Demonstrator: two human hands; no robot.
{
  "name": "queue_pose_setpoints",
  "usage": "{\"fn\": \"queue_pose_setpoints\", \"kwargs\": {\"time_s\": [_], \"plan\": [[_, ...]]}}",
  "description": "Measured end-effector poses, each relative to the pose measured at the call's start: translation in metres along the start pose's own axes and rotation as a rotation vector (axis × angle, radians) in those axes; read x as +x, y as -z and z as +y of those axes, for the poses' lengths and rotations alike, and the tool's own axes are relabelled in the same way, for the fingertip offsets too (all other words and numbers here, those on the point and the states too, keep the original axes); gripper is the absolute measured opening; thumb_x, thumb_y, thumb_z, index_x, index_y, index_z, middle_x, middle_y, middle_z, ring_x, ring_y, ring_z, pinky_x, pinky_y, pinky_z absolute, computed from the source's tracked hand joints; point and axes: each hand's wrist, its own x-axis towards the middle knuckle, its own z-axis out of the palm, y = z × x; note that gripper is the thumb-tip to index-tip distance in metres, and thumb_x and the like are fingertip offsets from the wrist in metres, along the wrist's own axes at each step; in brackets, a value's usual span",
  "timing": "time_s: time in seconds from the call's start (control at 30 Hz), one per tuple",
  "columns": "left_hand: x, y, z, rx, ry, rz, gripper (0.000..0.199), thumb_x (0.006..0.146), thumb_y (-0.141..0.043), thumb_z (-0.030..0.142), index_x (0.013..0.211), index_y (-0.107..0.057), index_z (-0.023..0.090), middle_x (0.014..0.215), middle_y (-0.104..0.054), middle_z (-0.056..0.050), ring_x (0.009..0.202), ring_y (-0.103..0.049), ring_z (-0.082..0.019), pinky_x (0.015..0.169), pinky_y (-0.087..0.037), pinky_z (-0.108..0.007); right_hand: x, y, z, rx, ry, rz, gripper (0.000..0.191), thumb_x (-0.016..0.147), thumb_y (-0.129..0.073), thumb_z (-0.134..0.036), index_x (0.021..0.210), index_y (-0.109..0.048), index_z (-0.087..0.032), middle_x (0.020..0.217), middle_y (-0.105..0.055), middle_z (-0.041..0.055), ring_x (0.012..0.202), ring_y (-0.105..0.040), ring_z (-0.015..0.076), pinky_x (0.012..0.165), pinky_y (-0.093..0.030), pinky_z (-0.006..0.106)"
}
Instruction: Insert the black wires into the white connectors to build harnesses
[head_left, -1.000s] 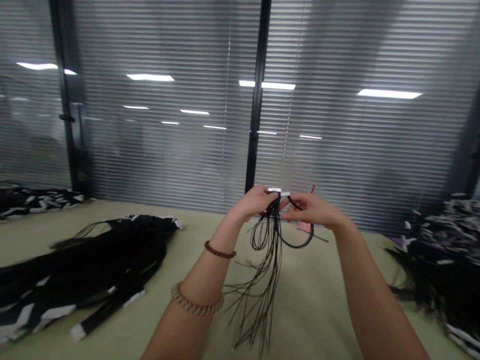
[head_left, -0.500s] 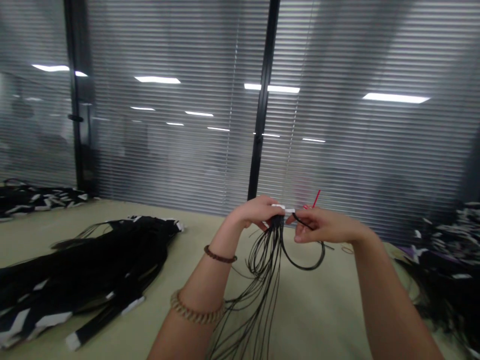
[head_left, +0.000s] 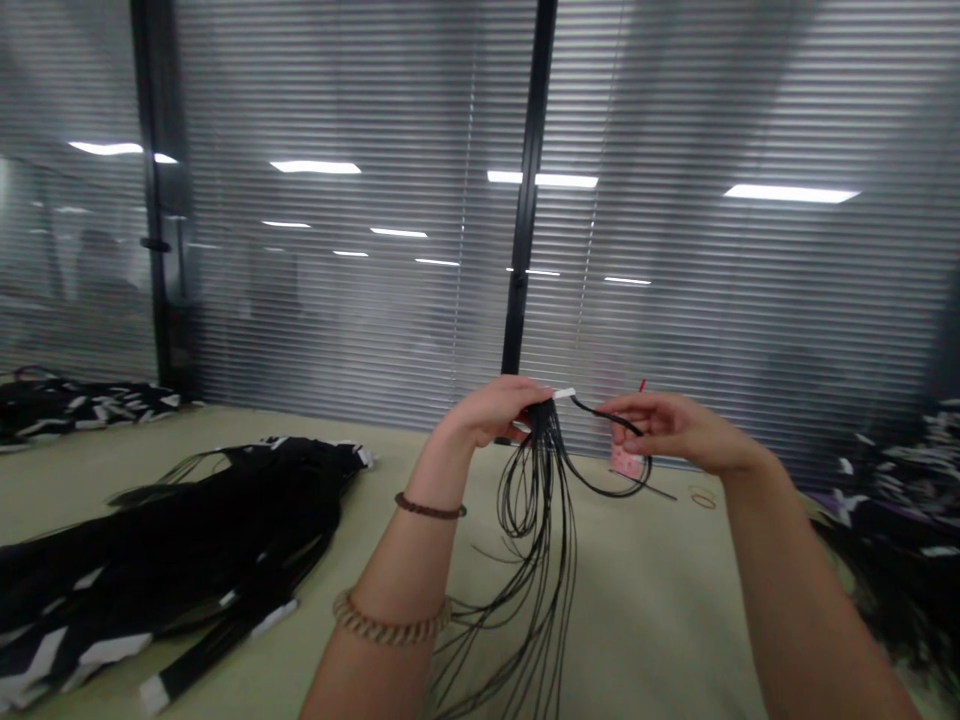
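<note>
The left hand (head_left: 501, 408) pinches a bundle of thin black cords (head_left: 541, 450) beside a rectangular white tab (head_left: 564, 393), above the pale green table (head_left: 637, 610); the right hand (head_left: 671, 432) grips one looped black cord (head_left: 611, 494).

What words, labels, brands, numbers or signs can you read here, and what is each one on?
None: no text can be read.
Short flat white tab by the left hand, at the top of the thin black cords: no legible lettering.
Small pink object below the right hand: pale marks, too small and blurred to read.
Black strand pile with white ends, at left: nothing legible.
</note>
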Motion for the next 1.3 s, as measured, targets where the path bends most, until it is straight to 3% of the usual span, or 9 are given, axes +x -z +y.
{"fn": "queue_pose_setpoints", "kwargs": {"time_s": [0.17, 0.4, 0.53, 0.63, 0.7, 0.8, 0.93, 1.17, 1.3], "plan": [[0.002, -0.006, 0.001, -0.035, 0.015, 0.010, 0.013, 0.067, -0.051, 0.025, 0.066, -0.053, 0.013, 0.066, -0.052, -0.003, 0.056, -0.048, -0.009, 0.047, -0.040, -0.023, -0.001, 0.000, 0.000, -0.021, -0.041, 0.033, 0.044, 0.067, -0.064, -0.026, 0.109, -0.052, -0.017, 0.086, -0.058, 0.0057, 0.080, -0.055, 0.0130, 0.069, -0.046, 0.026], [0.008, -0.021, 0.002, 0.176, -0.029, 0.159, 0.011, 0.064, -0.043, 0.021, 0.061, -0.052, 0.014, 0.056, -0.046, 0.001, 0.049, -0.043, -0.008, 0.040, -0.033, -0.019, 0.005, -0.008, -0.007, -0.059, -0.023, 0.085, 0.044, 0.065, -0.065, -0.030, 0.106, -0.054, -0.017, 0.092, -0.058, 0.0060, 0.079, -0.054, 0.0120, 0.069, -0.046, 0.026], [0.006, -0.019, 0.001, 0.161, -0.023, 0.101, 0.015, 0.067, -0.045, 0.025, 0.065, -0.056, 0.014, 0.062, -0.049, -0.001, 0.054, -0.044, -0.009, 0.042, -0.035, -0.018, 0.004, -0.006, -0.006, -0.088, -0.019, 0.103, 0.043, 0.063, -0.066, -0.030, 0.103, -0.057, -0.017, 0.093, -0.058, 0.0059, 0.080, -0.053, 0.0129, 0.069, -0.045, 0.026], [0.003, -0.014, 0.002, 0.142, 0.008, -0.003, 0.019, 0.069, -0.050, 0.030, 0.069, -0.058, 0.013, 0.062, -0.049, -0.001, 0.054, -0.044, -0.008, 0.043, -0.036, -0.018, -0.004, -0.001, -0.006, 0.012, 0.035, 0.102, 0.047, 0.062, -0.067, -0.032, 0.105, -0.057, -0.018, 0.088, -0.058, 0.0063, 0.069, -0.051, 0.0108, 0.055, -0.041, 0.022], [0.001, -0.012, 0.002, 0.098, 0.013, -0.074, 0.021, 0.070, -0.053, 0.033, 0.072, -0.058, 0.012, 0.062, -0.049, -0.001, 0.053, -0.044, -0.007, 0.044, -0.037, -0.018, -0.010, 0.003, -0.007, 0.136, 0.114, 0.141, 0.054, 0.060, -0.066, -0.039, 0.109, -0.055, -0.019, 0.085, -0.057, 0.0067, 0.058, -0.045, 0.0080, 0.045, -0.033, 0.019], [0.001, -0.012, 0.002, 0.025, -0.037, -0.108, 0.023, 0.071, -0.053, 0.036, 0.075, -0.057, 0.013, 0.067, -0.051, -0.001, 0.056, -0.047, -0.008, 0.047, -0.039, -0.019, -0.017, 0.007, -0.009, 0.275, 0.220, 0.245, 0.060, 0.060, -0.059, -0.051, 0.112, -0.052, -0.023, 0.084, -0.056, 0.0052, 0.043, -0.024, 0.0033, 0.038, -0.020, 0.020], [0.002, -0.014, 0.001, 0.039, -0.083, -0.074, 0.025, 0.073, -0.052, 0.039, 0.078, -0.057, 0.015, 0.072, -0.050, -0.002, 0.062, -0.049, -0.009, 0.047, -0.041, -0.019, -0.016, 0.013, -0.005, 0.304, 0.196, 0.298, 0.051, 0.065, -0.053, -0.051, 0.108, -0.054, -0.025, 0.079, -0.055, 0.0021, 0.042, -0.008, 0.0030, 0.038, -0.015, 0.021], [-0.002, -0.009, 0.004, -0.052, -0.080, -0.126, 0.026, 0.073, -0.055, 0.037, 0.082, -0.059, 0.013, 0.075, -0.053, -0.003, 0.064, -0.051, -0.010, 0.050, -0.044, -0.021, -0.011, 0.014, -0.002, 0.111, 0.000, 0.271, 0.038, 0.064, -0.065, -0.033, 0.097, -0.058, -0.016, 0.062, -0.048, -0.0014, 0.048, -0.037, 0.0046, 0.043, -0.030, 0.019], [-0.001, -0.007, 0.004, -0.186, -0.094, -0.196, 0.024, 0.074, -0.055, 0.033, 0.084, -0.061, 0.012, 0.076, -0.056, -0.004, 0.065, -0.053, -0.010, 0.058, -0.046, -0.024, -0.008, 0.007, -0.008, -0.020, -0.024, 0.281, 0.042, 0.065, -0.064, -0.037, 0.101, -0.057, -0.015, 0.064, -0.051, -0.0005, 0.049, -0.040, 0.0048, 0.044, -0.033, 0.018]]}}
